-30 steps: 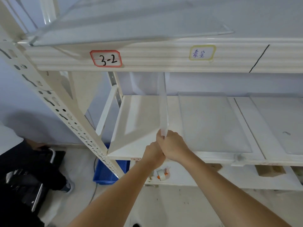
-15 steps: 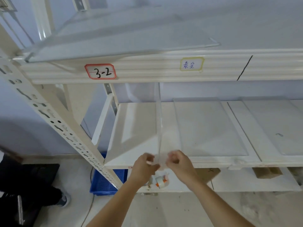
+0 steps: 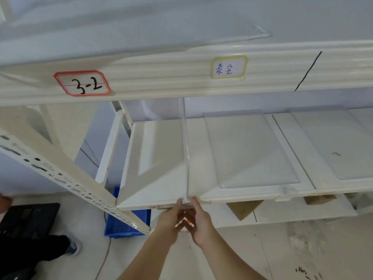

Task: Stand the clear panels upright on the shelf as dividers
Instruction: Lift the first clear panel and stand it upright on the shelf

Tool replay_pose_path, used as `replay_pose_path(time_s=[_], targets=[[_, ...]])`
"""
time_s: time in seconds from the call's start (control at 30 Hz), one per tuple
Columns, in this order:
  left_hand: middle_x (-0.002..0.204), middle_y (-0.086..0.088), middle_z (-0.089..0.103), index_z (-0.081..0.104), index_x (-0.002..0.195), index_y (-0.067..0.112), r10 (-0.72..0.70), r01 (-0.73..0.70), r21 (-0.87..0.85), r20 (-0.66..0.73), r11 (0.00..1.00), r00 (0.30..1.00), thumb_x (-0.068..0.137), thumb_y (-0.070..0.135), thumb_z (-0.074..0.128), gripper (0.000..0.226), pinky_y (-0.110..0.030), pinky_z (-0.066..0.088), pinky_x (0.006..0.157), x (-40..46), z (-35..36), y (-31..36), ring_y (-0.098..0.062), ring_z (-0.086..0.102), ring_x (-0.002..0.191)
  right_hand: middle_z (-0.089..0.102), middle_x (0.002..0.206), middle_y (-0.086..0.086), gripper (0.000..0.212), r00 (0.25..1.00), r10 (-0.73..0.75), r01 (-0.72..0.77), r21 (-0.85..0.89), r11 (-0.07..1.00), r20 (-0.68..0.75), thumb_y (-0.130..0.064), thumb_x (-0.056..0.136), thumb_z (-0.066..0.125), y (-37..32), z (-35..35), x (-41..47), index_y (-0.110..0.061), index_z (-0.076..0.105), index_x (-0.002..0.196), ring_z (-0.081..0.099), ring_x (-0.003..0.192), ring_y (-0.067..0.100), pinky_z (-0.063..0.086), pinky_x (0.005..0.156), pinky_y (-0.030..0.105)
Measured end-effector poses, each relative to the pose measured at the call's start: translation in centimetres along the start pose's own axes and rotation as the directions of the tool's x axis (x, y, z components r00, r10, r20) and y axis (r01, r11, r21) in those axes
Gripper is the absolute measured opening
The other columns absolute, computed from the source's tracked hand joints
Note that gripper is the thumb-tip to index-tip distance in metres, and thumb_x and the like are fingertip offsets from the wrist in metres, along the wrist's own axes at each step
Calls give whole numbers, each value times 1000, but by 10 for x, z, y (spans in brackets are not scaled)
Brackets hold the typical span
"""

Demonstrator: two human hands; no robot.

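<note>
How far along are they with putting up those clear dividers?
Early on. One clear panel stands upright on the shelf; the left hand and right hand are at its front foot by the shelf edge, seemingly fixing it. Left: two flat panels lie to its right, and another flat panel above.

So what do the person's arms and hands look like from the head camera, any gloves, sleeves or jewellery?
Both arms are bare as far as the frame shows: no sleeves reach the forearms. The left hand and right hand wear no gloves, and no watch, bracelet or ring is visible. Nothing else is worn or marked on them.
</note>
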State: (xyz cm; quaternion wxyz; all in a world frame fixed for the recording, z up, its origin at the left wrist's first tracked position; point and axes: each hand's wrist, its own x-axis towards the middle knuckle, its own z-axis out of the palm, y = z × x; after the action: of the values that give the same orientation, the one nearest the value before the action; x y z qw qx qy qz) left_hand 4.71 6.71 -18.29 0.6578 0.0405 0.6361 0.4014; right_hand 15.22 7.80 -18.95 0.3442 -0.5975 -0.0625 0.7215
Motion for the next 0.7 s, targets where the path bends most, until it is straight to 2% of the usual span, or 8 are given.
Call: replay_pose_path(time_s=[0.1,0.17,0.23,0.37,0.53,0.63,0.67,0.7], targets=[[93,-12,78,75,107,0,-18,18,-18,15,1000,1000,94,33,69,36,-37,54,84,5,3,-1,-23,70,89,80,100,14,88,1000,-19,19,3,1000,18,-54,68,82,-4,-6,-1,-6,54,135,77,87,23,58,65,33],[98,-14,78,75,110,0,-24,25,-32,33,999,999,94,32,69,36,-37,53,83,4,11,-3,-24,71,91,80,100,13,62,999,-35,35,-33,999,18,-48,83,74,-8,-13,-1,-4,65,126,75,93,24,56,72,35],[99,-14,78,74,111,2,-31,32,-22,36,999,999,93,31,70,35,-36,53,80,5,23,-7,-25,71,92,79,105,16,46,998,-56,57,-70,996,15,-45,90,68,-14,-24,0,-4,76,111,73,102,29,53,81,37],[106,-17,78,73,112,3,-56,55,29,40,998,998,93,28,71,31,-39,56,86,-1,57,-12,-27,73,102,79,105,16,42,994,-105,103,-85,991,-23,-44,94,63,-33,-52,-3,-6,78,104,72,105,27,52,87,40],[104,-14,79,74,112,5,-27,24,89,33,996,999,95,35,66,35,-35,55,80,-6,71,-17,-27,72,104,80,104,10,44,996,-88,87,-153,984,-1,-48,96,59,-43,-62,-7,-10,78,107,72,105,23,54,87,39],[91,-8,76,73,98,10,-3,6,265,-10,964,1000,98,45,58,38,-37,53,80,-8,71,-22,-26,71,87,78,106,6,45,995,-93,94,-324,941,18,-52,99,52,-51,-68,-13,-15,75,109,73,99,22,58,84,37],[85,-7,72,70,94,10,12,1,395,-30,919,999,99,47,52,41,-37,52,78,-6,71,-21,-23,66,77,76,104,4,45,991,-131,118,-421,899,-2,-52,99,51,-58,-74,-16,-14,73,110,72,95,21,59,82,36],[82,-7,67,67,97,9,37,-32,586,3,809,999,100,46,47,43,-39,53,78,-6,71,-20,-22,61,71,73,100,1,45,981,-191,151,-536,830,-20,-52,99,51,-66,-83,-18,-13,71,109,70,88,20,57,80,37]])
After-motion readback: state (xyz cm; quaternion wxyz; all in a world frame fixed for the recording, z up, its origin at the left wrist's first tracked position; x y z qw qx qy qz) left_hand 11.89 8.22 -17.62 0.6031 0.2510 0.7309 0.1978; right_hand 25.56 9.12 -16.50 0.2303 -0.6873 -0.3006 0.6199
